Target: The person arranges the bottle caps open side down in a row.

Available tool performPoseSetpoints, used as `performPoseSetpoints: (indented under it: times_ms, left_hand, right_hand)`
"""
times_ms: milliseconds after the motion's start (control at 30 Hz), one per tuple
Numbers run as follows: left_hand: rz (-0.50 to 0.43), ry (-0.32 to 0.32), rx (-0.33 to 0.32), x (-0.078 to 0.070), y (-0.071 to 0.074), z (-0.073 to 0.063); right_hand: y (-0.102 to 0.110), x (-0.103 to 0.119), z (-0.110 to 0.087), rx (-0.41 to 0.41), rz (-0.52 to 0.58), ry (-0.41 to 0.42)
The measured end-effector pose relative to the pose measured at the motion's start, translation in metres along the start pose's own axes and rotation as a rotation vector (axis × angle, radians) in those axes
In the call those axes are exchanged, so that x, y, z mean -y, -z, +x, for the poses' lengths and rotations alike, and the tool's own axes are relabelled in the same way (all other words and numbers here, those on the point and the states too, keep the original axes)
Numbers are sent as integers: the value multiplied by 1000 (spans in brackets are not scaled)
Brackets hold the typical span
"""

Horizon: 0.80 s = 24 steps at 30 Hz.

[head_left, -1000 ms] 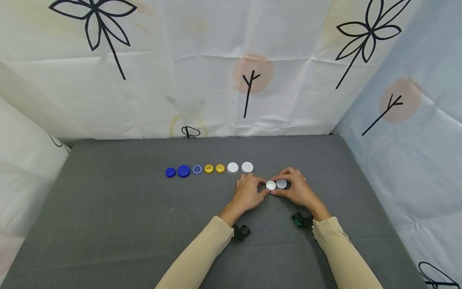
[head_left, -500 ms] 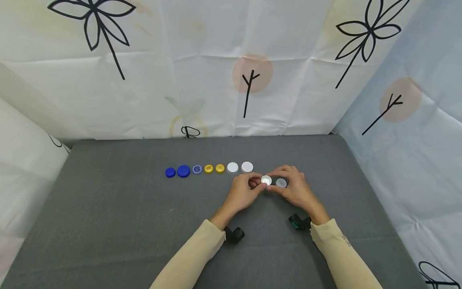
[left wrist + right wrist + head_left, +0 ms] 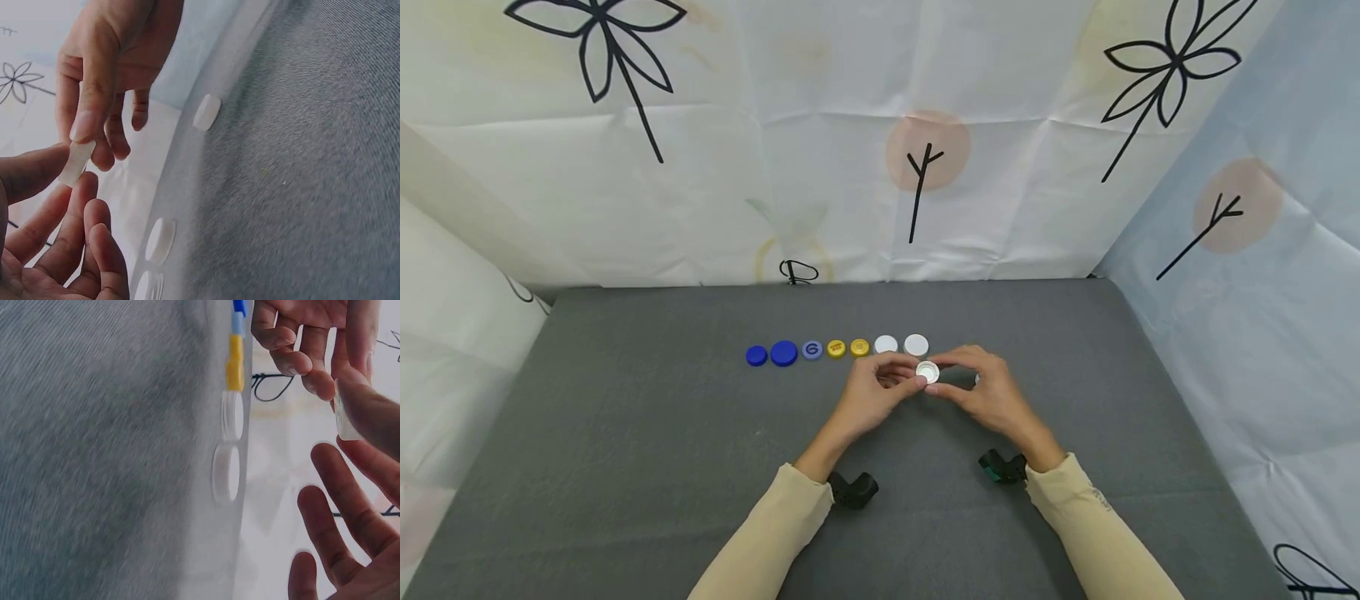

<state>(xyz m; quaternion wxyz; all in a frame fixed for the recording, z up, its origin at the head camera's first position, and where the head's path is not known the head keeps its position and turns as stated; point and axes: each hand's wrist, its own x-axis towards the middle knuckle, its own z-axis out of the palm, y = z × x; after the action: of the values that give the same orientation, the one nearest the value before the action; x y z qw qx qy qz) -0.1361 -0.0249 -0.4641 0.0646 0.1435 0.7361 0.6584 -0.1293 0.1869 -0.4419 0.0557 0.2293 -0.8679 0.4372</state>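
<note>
A small white bottle cap (image 3: 928, 372) is held up off the table, its hollow inside showing in the head view. My left hand (image 3: 867, 400) pinches it from the left with thumb and fingers. From the right side my right hand (image 3: 992, 400) pinches the same cap, its other fingers spread in the right wrist view. Another pale cap (image 3: 207, 112) lies on the table; in the head view my right hand hides nearly all of it. Just beyond my left hand are two white caps (image 3: 916, 345) at the right end of a row.
Leftward the row continues with yellow caps (image 3: 837, 349), a light blue cap (image 3: 812, 350), a large dark blue cap (image 3: 784, 353) and a smaller blue cap (image 3: 756, 356). A grey cloth covers the table (image 3: 625, 467). Patterned white fabric walls (image 3: 820, 167) stand behind and at the sides.
Both hands have lifted the white cap from beside the paler cap and carried it left, closer to the row. The paler cap stayed on the table. The row has not changed.
</note>
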Motion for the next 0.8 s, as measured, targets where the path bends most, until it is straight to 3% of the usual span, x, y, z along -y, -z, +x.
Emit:
performPoseSetpoints:
  times_ms: [233,533,633,800]
  left_hand:
    - [11,-16,-36,-4,12,-6]
    - [-21,-42,-40,-4,19,-10]
    - [-33,-20,-21,-4,21,-9]
    - [-131,64,20,-7,23,-9]
  right_hand:
    - [-4,5,3,56,132,-56]
    - [-7,12,7,39,230,-114]
    - [-10,14,8,2,224,-89]
    - [-15,17,9,-75,194,24]
